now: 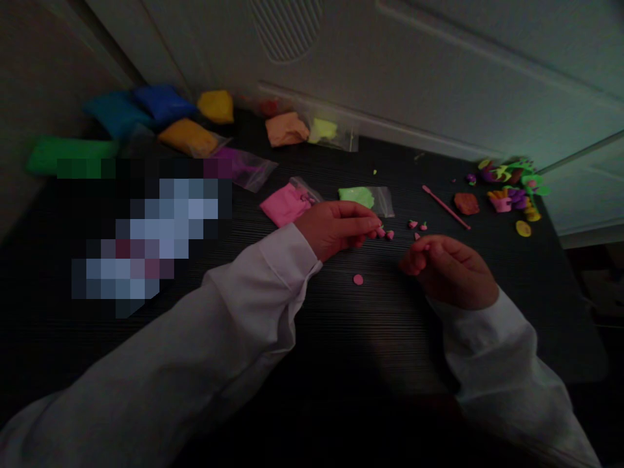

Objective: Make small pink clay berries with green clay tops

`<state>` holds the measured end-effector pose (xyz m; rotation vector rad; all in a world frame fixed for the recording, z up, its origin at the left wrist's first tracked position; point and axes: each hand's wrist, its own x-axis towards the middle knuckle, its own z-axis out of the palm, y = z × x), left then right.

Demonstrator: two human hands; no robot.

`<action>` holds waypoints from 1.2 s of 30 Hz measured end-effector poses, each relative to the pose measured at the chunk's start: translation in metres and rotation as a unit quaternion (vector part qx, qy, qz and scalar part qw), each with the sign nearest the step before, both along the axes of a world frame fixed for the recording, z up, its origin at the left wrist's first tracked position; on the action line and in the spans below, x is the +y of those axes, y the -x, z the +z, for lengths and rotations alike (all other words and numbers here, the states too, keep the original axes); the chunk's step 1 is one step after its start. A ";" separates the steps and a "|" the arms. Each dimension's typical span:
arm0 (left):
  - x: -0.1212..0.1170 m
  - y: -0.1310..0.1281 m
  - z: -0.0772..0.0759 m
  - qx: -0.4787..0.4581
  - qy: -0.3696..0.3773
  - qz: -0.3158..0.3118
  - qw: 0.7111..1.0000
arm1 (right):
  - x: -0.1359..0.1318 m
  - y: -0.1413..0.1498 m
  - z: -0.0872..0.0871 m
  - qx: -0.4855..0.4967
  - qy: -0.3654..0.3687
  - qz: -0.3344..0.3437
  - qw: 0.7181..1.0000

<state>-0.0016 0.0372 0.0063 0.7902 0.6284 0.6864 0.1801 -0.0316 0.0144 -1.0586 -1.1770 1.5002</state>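
Two hands, white sleeves, over a dark table. Right hand (pixel 455 270): thumb and index pinched together on one tiny pink clay bit (pixel 427 247), just above the table, mid-right. Left hand (pixel 336 229): fingers drawn together, tips at two or three small pink clay pieces (pixel 390 235); can't tell if it grips one. Three more pink pieces (pixel 413 224) by the right fingertips. One flat pink disc (pixel 358 279) lies nearer the front edge.

Ten clay packs, toward far edge and far left corner: green (pixel 73 153), teal (pixel 117 112), blue (pixel 163 103), yellow (pixel 216 106), orange (pixel 188 135), purple (pixel 234 166), peach (pixel 286 130), pale yellow (pixel 323 130), pink (pixel 285 205), light green (pixel 357 196). Left hand overlaps the pink pack. One pink modelling stick (pixel 446 208), one red-brown lump (pixel 467 203) beside it. Far right corner: cluster of colourful clay models (pixel 517 185), too crowded to count; one yellow disc (pixel 523 228) near the right edge, its marking too small to read. Pixelated patch at left masks an object, any writing unreadable, and partly covers the green and purple packs. Pale panel (pixel 439 84) stands behind the far edge.
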 end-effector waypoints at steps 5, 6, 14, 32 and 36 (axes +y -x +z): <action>0.000 0.000 0.001 0.007 0.002 0.001 1.000 | 0.000 0.002 0.002 0.010 0.002 0.003 1.000; 0.000 0.000 0.001 0.010 0.002 0.001 1.000 | 0.000 0.002 0.003 0.007 0.004 -0.001 1.000; 0.000 0.000 0.000 0.001 -0.006 0.000 1.000 | 0.001 -0.001 0.002 -0.018 -0.012 0.005 1.000; -0.001 0.000 0.000 -0.006 -0.002 0.005 1.000 | 0.000 0.003 0.003 0.007 -0.013 -0.011 1.000; 0.000 0.000 0.000 -0.006 -0.002 0.002 1.000 | -0.001 0.003 0.003 -0.004 0.003 -0.008 1.000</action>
